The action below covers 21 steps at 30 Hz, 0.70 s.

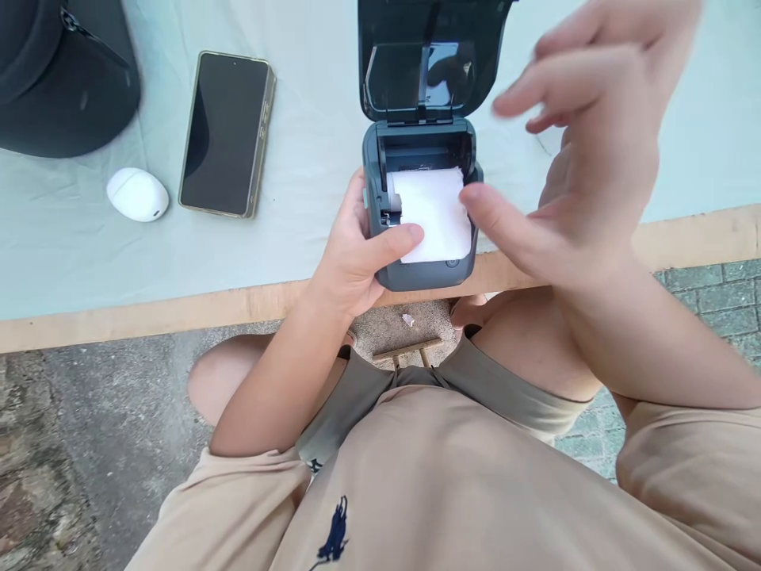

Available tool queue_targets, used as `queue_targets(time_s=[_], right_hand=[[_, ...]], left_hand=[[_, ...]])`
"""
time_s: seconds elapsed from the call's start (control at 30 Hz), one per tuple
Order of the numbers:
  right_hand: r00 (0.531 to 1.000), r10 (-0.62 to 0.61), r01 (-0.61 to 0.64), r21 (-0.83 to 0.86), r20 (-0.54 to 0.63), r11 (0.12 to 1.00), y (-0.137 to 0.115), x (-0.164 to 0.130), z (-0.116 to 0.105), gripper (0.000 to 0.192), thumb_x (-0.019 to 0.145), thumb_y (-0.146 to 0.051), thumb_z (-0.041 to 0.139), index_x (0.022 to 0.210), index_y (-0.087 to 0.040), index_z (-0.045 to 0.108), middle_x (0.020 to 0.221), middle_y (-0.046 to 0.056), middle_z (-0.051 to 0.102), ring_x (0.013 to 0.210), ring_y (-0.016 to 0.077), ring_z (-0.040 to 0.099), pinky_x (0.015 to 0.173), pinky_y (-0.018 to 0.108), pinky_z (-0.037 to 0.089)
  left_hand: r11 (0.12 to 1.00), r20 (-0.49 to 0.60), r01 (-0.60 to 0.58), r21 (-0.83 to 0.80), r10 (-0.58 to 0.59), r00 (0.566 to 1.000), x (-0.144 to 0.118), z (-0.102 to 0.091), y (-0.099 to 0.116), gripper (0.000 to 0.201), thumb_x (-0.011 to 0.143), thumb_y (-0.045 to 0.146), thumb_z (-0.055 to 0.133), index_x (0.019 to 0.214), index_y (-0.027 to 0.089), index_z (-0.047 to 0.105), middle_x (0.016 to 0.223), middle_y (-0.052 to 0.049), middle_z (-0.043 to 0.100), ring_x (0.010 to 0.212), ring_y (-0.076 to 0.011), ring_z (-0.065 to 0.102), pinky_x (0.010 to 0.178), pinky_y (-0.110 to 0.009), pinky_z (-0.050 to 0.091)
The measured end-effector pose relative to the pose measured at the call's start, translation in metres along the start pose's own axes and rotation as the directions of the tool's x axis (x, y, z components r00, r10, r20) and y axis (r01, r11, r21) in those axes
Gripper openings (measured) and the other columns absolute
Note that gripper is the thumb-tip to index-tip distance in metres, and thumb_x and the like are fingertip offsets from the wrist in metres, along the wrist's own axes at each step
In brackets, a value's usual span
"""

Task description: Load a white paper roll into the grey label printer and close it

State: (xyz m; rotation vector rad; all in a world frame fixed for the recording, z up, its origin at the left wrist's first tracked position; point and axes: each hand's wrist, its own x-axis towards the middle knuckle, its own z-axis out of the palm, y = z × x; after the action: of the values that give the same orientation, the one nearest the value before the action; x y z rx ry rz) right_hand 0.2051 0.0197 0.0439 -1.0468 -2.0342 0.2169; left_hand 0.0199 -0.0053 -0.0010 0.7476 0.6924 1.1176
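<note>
While left hand [350, 262] grip holds the printer [425, 206], lid up, paper roll [434, 210] exposed, right hand [588, 159] hovers spread wide, holding nothing.

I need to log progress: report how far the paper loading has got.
Done: the printer lid is open and the paper roll sits in its bay, its end over the front. In hand: the left hand grips the printer; the right hand hovers open, blurred. Left: the lid is not yet shut.

head cam | looks steeply down, forward | close over table edge [178, 313], lap
</note>
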Motion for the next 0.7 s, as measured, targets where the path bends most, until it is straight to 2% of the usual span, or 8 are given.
queue_targets(time_s=[0.07, 0.17, 0.23, 0.33, 0.43, 0.5, 0.6, 0.7], right_hand=[[0.989, 0.141, -0.137, 0.096, -0.035, 0.986, 0.001, 0.003, 0.000, 0.049, 0.081, -0.044, 0.061, 0.127, -0.028, 0.050, 0.131, 0.004, 0.045, 0.130, 0.0210, 0.044, 0.095, 0.031, 0.050], [0.956, 0.290, -0.287, 0.381, 0.051, 0.879, 0.002, 0.008, 0.003, 0.052, 0.085, -0.038, 0.056, 0.135, -0.032, 0.042, 0.149, -0.003, 0.029, 0.129, 0.0157, 0.048, 0.085, 0.025, 0.053], [0.955, 0.275, -0.296, 0.453, 0.112, 0.841, 0.004, 0.009, 0.005, 0.046, 0.089, -0.036, 0.050, 0.134, -0.036, 0.043, 0.145, -0.006, 0.037, 0.120, 0.0122, 0.052, 0.079, 0.024, 0.055], [0.981, 0.147, -0.181, 0.336, 0.124, 0.925, 0.009, 0.007, 0.007, 0.036, 0.087, -0.045, 0.053, 0.120, -0.034, 0.059, 0.114, -0.001, 0.055, 0.113, 0.0132, 0.053, 0.087, 0.027, 0.054], [0.975, 0.040, -0.108, 0.309, 0.220, 0.945, 0.013, 0.004, 0.007, 0.034, 0.078, -0.049, 0.064, 0.102, -0.025, 0.067, 0.110, 0.006, 0.054, 0.118, 0.0165, 0.049, 0.089, 0.027, 0.051], [0.957, 0.064, -0.177, 0.396, 0.282, 0.901, 0.015, 0.002, 0.008, 0.036, 0.079, -0.045, 0.065, 0.107, -0.024, 0.062, 0.119, 0.006, 0.051, 0.121, 0.0161, 0.047, 0.084, 0.024, 0.051], [0.910, 0.143, -0.348, 0.529, 0.390, 0.774, 0.014, 0.000, 0.011, 0.051, 0.080, -0.042, 0.064, 0.126, -0.026, 0.047, 0.133, 0.004, 0.046, 0.112, 0.0113, 0.051, 0.079, 0.020, 0.051], [0.866, 0.121, -0.420, 0.574, 0.485, 0.704, 0.011, -0.001, 0.013, 0.060, 0.079, -0.042, 0.065, 0.131, -0.026, 0.039, 0.137, 0.005, 0.042, 0.106, 0.0103, 0.053, 0.076, 0.020, 0.051]], left_hand=[[1.000, 0.018, 0.002, 0.025, -0.003, 1.000, 0.000, -0.001, 0.000, 0.051, 0.069, 0.024, 0.076, 0.112, 0.025, 0.048, 0.104, -0.005, 0.066, 0.115, -0.0311, 0.063, 0.078, -0.036, 0.060], [0.998, 0.038, -0.003, 0.058, 0.001, 0.999, 0.001, -0.001, 0.000, 0.054, 0.067, 0.026, 0.077, 0.113, 0.025, 0.049, 0.106, -0.005, 0.066, 0.113, -0.0316, 0.064, 0.080, -0.038, 0.060], [0.996, 0.027, 0.002, 0.087, -0.004, 1.000, 0.001, -0.001, -0.001, 0.056, 0.065, 0.029, 0.079, 0.114, 0.025, 0.051, 0.107, -0.005, 0.066, 0.115, -0.0323, 0.063, 0.085, -0.040, 0.058], [0.996, -0.014, 0.025, 0.090, -0.024, 1.000, 0.001, -0.001, -0.001, 0.057, 0.064, 0.030, 0.079, 0.114, 0.026, 0.051, 0.108, -0.005, 0.066, 0.121, -0.0323, 0.060, 0.094, -0.043, 0.055], [0.997, -0.028, 0.027, 0.069, -0.026, 0.999, 0.000, -0.001, 0.000, 0.055, 0.065, 0.030, 0.078, 0.113, 0.026, 0.050, 0.106, -0.004, 0.068, 0.127, -0.0313, 0.056, 0.100, -0.043, 0.053], [0.997, -0.008, 0.009, 0.070, -0.008, 1.000, -0.001, -0.001, 0.000, 0.058, 0.065, 0.032, 0.080, 0.114, 0.026, 0.049, 0.108, -0.004, 0.068, 0.130, -0.0314, 0.053, 0.100, -0.042, 0.053], [0.998, 0.032, -0.009, 0.058, 0.007, 0.999, -0.002, 0.000, 0.000, 0.060, 0.065, 0.032, 0.080, 0.116, 0.027, 0.048, 0.111, -0.004, 0.067, 0.128, -0.0319, 0.054, 0.094, -0.040, 0.056], [1.000, 0.019, 0.001, 0.016, -0.002, 1.000, -0.001, 0.001, -0.003, 0.051, 0.073, 0.037, 0.073, 0.117, 0.030, 0.048, 0.108, -0.003, 0.067, 0.121, -0.0307, 0.060, 0.087, -0.040, 0.058]])
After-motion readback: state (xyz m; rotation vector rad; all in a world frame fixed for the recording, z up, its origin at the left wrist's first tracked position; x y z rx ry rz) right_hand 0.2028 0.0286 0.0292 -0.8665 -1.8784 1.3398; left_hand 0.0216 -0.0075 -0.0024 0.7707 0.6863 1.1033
